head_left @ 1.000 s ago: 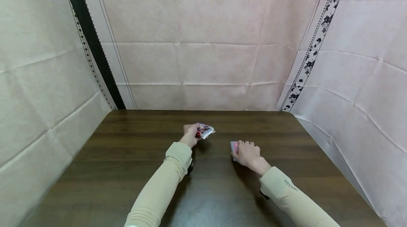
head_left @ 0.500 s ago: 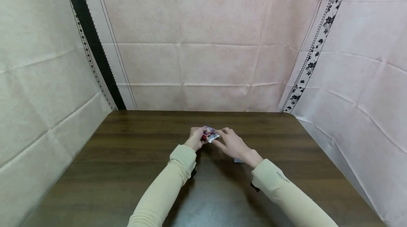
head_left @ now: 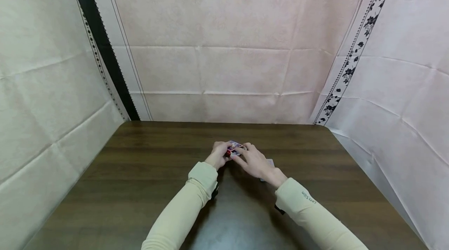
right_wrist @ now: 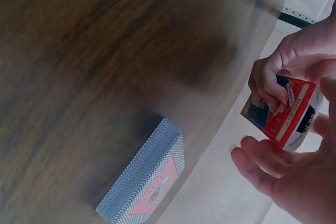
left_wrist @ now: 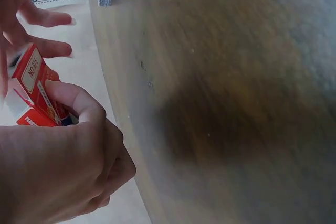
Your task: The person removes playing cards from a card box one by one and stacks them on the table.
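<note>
My left hand [head_left: 218, 155] grips a red playing-card box [right_wrist: 293, 113], held up above the far middle of the table. Its thumb lies along the printed side in the left wrist view, where "NO.975" shows on the end of the card box [left_wrist: 32, 72]. The right hand [head_left: 257, 163] is at the box's other end, with its fingers spread and fairly straight beside a white flap [right_wrist: 307, 124]. A squared deck of playing cards [right_wrist: 149, 177], with blue-patterned edges and a pink back design, lies on the table, partly hidden behind the right hand in the head view.
The dark wooden table [head_left: 115, 191] has a far edge just beyond the hands. Pale creased cloth [head_left: 228, 67] hangs behind it and on both sides, with a black strip [head_left: 101, 43] at left and a floral border [head_left: 350, 67] at right.
The right hand has left the card deck and moved left and away to the box. The left hand has brought the box slightly to the right. The deck stays on the table.
</note>
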`<action>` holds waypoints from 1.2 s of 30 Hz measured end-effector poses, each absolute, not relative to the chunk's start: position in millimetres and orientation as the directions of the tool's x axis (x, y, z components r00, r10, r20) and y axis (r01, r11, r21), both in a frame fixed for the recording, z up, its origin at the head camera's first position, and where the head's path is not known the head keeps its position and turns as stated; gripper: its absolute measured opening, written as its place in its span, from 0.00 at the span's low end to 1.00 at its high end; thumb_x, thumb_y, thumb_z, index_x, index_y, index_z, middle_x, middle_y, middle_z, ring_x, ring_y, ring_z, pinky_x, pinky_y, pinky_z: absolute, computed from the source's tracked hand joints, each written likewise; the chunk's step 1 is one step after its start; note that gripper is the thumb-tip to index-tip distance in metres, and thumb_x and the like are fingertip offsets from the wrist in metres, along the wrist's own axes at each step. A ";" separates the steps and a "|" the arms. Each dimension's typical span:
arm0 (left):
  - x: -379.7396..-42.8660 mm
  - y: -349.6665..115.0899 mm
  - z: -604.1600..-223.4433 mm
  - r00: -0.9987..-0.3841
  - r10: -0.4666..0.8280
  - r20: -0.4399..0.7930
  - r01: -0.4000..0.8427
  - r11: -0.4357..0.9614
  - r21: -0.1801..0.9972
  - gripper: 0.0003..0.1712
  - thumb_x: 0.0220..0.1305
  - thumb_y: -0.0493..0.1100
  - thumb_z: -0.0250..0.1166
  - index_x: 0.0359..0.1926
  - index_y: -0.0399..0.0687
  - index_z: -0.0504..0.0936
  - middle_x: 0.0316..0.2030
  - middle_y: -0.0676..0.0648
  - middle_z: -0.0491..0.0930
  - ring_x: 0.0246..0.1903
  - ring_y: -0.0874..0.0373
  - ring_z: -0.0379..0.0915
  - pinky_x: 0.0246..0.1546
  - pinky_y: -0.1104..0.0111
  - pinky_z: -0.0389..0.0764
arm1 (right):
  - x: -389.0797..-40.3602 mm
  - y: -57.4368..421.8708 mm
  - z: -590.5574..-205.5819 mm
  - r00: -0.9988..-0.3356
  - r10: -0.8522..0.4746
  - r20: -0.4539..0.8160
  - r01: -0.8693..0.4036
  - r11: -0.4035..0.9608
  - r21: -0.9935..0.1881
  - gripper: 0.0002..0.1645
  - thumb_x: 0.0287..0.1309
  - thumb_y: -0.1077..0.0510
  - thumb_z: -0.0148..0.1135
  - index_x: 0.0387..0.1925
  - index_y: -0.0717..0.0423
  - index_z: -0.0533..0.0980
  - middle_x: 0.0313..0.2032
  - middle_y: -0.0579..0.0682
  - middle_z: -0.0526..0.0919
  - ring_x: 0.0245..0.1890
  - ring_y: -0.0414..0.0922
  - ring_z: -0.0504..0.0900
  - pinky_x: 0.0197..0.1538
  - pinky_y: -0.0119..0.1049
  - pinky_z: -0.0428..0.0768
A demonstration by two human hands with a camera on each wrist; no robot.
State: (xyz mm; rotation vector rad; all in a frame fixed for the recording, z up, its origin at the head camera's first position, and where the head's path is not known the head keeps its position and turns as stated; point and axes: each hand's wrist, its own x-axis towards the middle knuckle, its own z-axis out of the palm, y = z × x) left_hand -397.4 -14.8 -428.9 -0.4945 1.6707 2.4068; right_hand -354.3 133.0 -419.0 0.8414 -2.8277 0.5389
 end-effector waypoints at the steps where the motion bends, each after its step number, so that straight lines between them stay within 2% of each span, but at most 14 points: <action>1: -397.3 -13.9 -429.1 -0.931 -0.037 -0.364 -0.330 -0.350 0.877 0.10 0.66 0.35 0.55 0.47 0.37 0.68 0.35 0.43 0.73 0.26 0.56 0.74 0.19 0.73 0.78 | -354.7 133.0 -420.0 -0.837 -0.499 0.226 -0.547 0.782 -0.299 0.32 0.70 0.37 0.45 0.64 0.51 0.70 0.63 0.61 0.69 0.61 0.56 0.71 0.58 0.55 0.76; 4: -396.6 -12.8 -428.6 -0.932 -0.019 -0.361 -0.336 -0.325 0.884 0.12 0.66 0.35 0.56 0.48 0.40 0.65 0.37 0.43 0.72 0.26 0.57 0.74 0.18 0.74 0.78 | -355.0 132.9 -422.5 -0.845 -0.492 0.209 -0.535 0.791 -0.299 0.33 0.69 0.36 0.44 0.65 0.51 0.70 0.65 0.62 0.67 0.63 0.57 0.68 0.59 0.56 0.75; 7: -398.4 -13.6 -429.2 -0.932 -0.031 -0.362 -0.331 -0.336 0.882 0.09 0.65 0.33 0.56 0.42 0.42 0.65 0.34 0.44 0.72 0.25 0.58 0.74 0.18 0.74 0.78 | -354.6 132.8 -423.4 -0.839 -0.486 0.243 -0.541 0.787 -0.296 0.31 0.68 0.36 0.47 0.61 0.51 0.73 0.63 0.62 0.68 0.62 0.56 0.69 0.58 0.55 0.77; 10: -400.8 -16.6 -429.6 -0.931 -0.055 -0.361 -0.319 -0.362 0.876 0.05 0.63 0.31 0.56 0.35 0.41 0.66 0.29 0.45 0.73 0.22 0.58 0.74 0.18 0.74 0.79 | -353.7 132.9 -421.8 -0.824 -0.471 0.313 -0.557 0.773 -0.303 0.25 0.66 0.39 0.54 0.52 0.51 0.78 0.59 0.61 0.72 0.58 0.55 0.73 0.54 0.54 0.80; 12: -402.0 -18.3 -429.9 -0.929 -0.066 -0.364 -0.314 -0.379 0.870 0.07 0.63 0.30 0.55 0.33 0.42 0.65 0.28 0.45 0.73 0.22 0.58 0.74 0.18 0.73 0.78 | -353.3 132.9 -419.8 -0.809 -0.456 0.371 -0.570 0.762 -0.307 0.20 0.63 0.41 0.59 0.43 0.51 0.80 0.55 0.59 0.75 0.54 0.53 0.76 0.50 0.52 0.81; 15: -401.7 -19.6 -428.8 -0.931 -0.068 -0.359 -0.309 -0.377 0.873 0.08 0.64 0.31 0.55 0.38 0.41 0.64 0.31 0.44 0.73 0.23 0.58 0.74 0.18 0.72 0.79 | -353.5 133.3 -417.0 -0.804 -0.427 0.414 -0.565 0.766 -0.308 0.18 0.59 0.42 0.64 0.34 0.52 0.79 0.49 0.56 0.78 0.45 0.50 0.78 0.45 0.47 0.83; 18: -401.1 -18.9 -427.8 -0.932 -0.084 -0.353 -0.301 -0.367 0.880 0.15 0.63 0.30 0.56 0.47 0.40 0.61 0.36 0.41 0.72 0.26 0.57 0.75 0.22 0.71 0.82 | -353.1 133.4 -414.1 -0.820 -0.409 0.401 -0.538 0.790 -0.294 0.17 0.57 0.43 0.66 0.30 0.52 0.77 0.44 0.54 0.79 0.39 0.48 0.77 0.40 0.43 0.81; 22: -405.4 -20.6 -434.5 -0.925 -0.147 -0.352 -0.278 -0.372 0.886 0.22 0.61 0.29 0.57 0.53 0.37 0.59 0.37 0.39 0.75 0.26 0.56 0.77 0.30 0.65 0.86 | -349.6 135.4 -407.2 -0.850 -0.422 0.316 -0.507 0.818 -0.271 0.14 0.55 0.49 0.66 0.34 0.55 0.76 0.34 0.51 0.78 0.34 0.47 0.74 0.33 0.38 0.75; 25: -426.2 -28.2 -460.0 -0.932 -0.157 -0.327 -0.239 -0.413 0.879 0.20 0.58 0.29 0.58 0.49 0.35 0.61 0.34 0.38 0.77 0.27 0.52 0.80 0.33 0.60 0.87 | -346.5 141.5 -399.3 -0.869 -0.424 0.254 -0.484 0.832 -0.269 0.17 0.51 0.53 0.66 0.41 0.57 0.76 0.29 0.49 0.76 0.32 0.47 0.72 0.31 0.36 0.71; 28: -459.3 -35.0 -496.0 -0.927 -0.151 -0.343 -0.246 -0.447 0.860 0.21 0.60 0.31 0.60 0.51 0.35 0.62 0.40 0.34 0.78 0.35 0.47 0.82 0.40 0.55 0.86 | -344.7 152.0 -393.7 -0.893 -0.391 0.224 -0.444 0.849 -0.287 0.22 0.48 0.54 0.67 0.46 0.59 0.76 0.31 0.51 0.77 0.30 0.47 0.73 0.30 0.37 0.72; 30: -480.5 -38.5 -518.8 -0.932 -0.133 -0.337 -0.241 -0.466 0.851 0.20 0.59 0.31 0.62 0.48 0.35 0.62 0.39 0.32 0.79 0.35 0.45 0.82 0.37 0.55 0.86 | -345.0 160.4 -392.9 -0.913 -0.347 0.216 -0.401 0.865 -0.302 0.23 0.48 0.54 0.66 0.47 0.60 0.75 0.34 0.55 0.77 0.29 0.48 0.73 0.29 0.39 0.74; 31: -477.0 -38.3 -513.4 -0.922 -0.140 -0.360 -0.260 -0.464 0.847 0.21 0.60 0.32 0.62 0.51 0.36 0.63 0.42 0.32 0.78 0.39 0.44 0.81 0.41 0.54 0.85 | -345.4 164.7 -393.6 -0.923 -0.319 0.214 -0.374 0.876 -0.306 0.24 0.48 0.54 0.67 0.46 0.60 0.75 0.36 0.57 0.77 0.29 0.49 0.74 0.28 0.41 0.75; 35: -447.3 -35.0 -478.3 -0.915 -0.142 -0.377 -0.277 -0.455 0.846 0.21 0.60 0.31 0.61 0.51 0.37 0.62 0.43 0.32 0.77 0.38 0.46 0.81 0.42 0.55 0.85 | -346.9 180.0 -402.3 -0.961 -0.209 0.183 -0.251 0.934 -0.253 0.25 0.52 0.49 0.66 0.46 0.61 0.73 0.36 0.60 0.75 0.31 0.54 0.76 0.26 0.47 0.77; 36: -435.5 -32.8 -464.1 -0.906 -0.151 -0.395 -0.295 -0.446 0.845 0.21 0.62 0.31 0.59 0.52 0.37 0.61 0.45 0.32 0.76 0.39 0.47 0.80 0.46 0.55 0.84 | -346.7 182.9 -405.4 -0.966 -0.192 0.173 -0.228 0.947 -0.225 0.26 0.53 0.48 0.66 0.47 0.62 0.72 0.36 0.61 0.75 0.32 0.55 0.77 0.26 0.48 0.77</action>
